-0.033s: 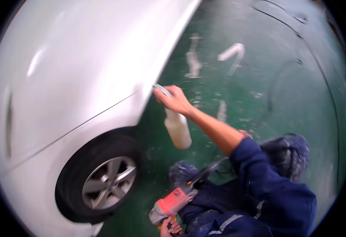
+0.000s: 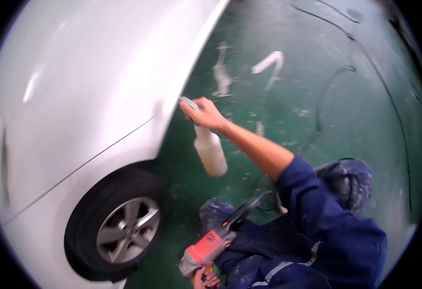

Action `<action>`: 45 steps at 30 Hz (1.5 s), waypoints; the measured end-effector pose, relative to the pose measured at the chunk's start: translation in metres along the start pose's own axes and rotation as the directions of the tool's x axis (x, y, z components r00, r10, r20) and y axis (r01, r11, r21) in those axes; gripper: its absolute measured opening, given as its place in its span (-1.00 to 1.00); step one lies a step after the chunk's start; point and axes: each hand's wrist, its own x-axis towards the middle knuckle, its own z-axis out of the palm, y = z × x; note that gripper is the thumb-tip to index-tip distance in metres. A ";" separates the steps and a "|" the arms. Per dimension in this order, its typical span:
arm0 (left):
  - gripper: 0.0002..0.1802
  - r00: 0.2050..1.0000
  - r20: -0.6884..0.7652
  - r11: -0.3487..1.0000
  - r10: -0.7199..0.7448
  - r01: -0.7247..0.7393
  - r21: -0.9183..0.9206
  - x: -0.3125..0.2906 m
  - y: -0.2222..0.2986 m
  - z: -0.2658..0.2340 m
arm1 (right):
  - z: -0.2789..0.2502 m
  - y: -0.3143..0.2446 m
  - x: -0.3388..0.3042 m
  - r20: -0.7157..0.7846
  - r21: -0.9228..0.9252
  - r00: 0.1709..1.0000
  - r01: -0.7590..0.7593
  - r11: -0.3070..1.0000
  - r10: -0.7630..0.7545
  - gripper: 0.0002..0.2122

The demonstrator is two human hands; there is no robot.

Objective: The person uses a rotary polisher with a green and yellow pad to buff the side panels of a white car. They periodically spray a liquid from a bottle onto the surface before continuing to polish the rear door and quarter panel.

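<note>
My right hand (image 2: 204, 114) is closed around the neck and grey spray head of a whitish spray bottle (image 2: 211, 155). The bottle hangs tilted, its nozzle close to the lower side edge of a white car (image 2: 90, 86); whether it touches is unclear. Low in the picture, my left hand (image 2: 206, 278) grips the handle at the head end of a red and grey power polisher (image 2: 205, 248). The tool's dark rear end lies across my legs. Its pad is hidden.
The car's front wheel (image 2: 129, 230) stands left of the polisher. My bent knees in dark blue work clothes (image 2: 348, 185) are at lower right. Dark cables (image 2: 382, 72) run over the green floor (image 2: 293, 101), which has worn white markings (image 2: 268, 62).
The view has shifted slightly, so the car, the bottle and the floor markings appear farther left. Both hands keep their holds.
</note>
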 end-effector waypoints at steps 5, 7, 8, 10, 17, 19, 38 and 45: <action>-0.63 0.995 -0.009 0.994 -0.096 0.097 0.056 -0.017 0.030 0.016 | -0.189 0.031 0.026 -0.183 -0.441 0.974 -0.203 0.874 0.133 -0.44; -0.63 0.996 0.030 0.995 -0.078 0.077 0.058 -0.015 0.035 0.009 | -0.248 0.023 0.003 -0.253 -0.595 0.958 -0.263 0.760 0.134 -0.52; -0.63 0.997 0.009 0.995 -0.079 0.078 0.060 -0.020 0.037 0.017 | -0.280 0.032 -0.022 -0.275 -0.573 0.961 -0.194 0.796 0.036 -0.62; -0.62 0.995 -0.089 0.995 -0.050 0.058 0.086 -0.036 0.040 0.045 | -0.339 0.045 -0.066 -0.364 -0.619 0.931 -0.226 0.752 -0.019 -0.66; -0.76 0.945 0.280 0.902 0.170 -0.263 0.341 0.031 0.054 0.043 | -0.545 0.160 -0.367 -0.963 -0.268 0.218 -0.777 0.570 -0.156 -0.57; -0.84 0.930 0.296 0.867 0.218 -0.324 0.379 0.028 0.057 0.063 | -0.526 0.162 -0.406 -0.974 -0.225 0.206 -0.801 0.555 -0.098 -0.44; -0.81 0.814 0.528 0.749 0.242 -0.503 0.432 0.032 0.079 0.113 | -0.595 0.098 -0.599 -0.965 0.088 0.059 -0.843 0.530 0.254 -0.53; -0.76 0.766 0.604 0.717 0.219 -0.546 0.433 0.044 0.089 0.135 | -0.327 -0.080 -0.334 -0.213 -0.573 0.973 -0.200 0.795 0.091 -0.14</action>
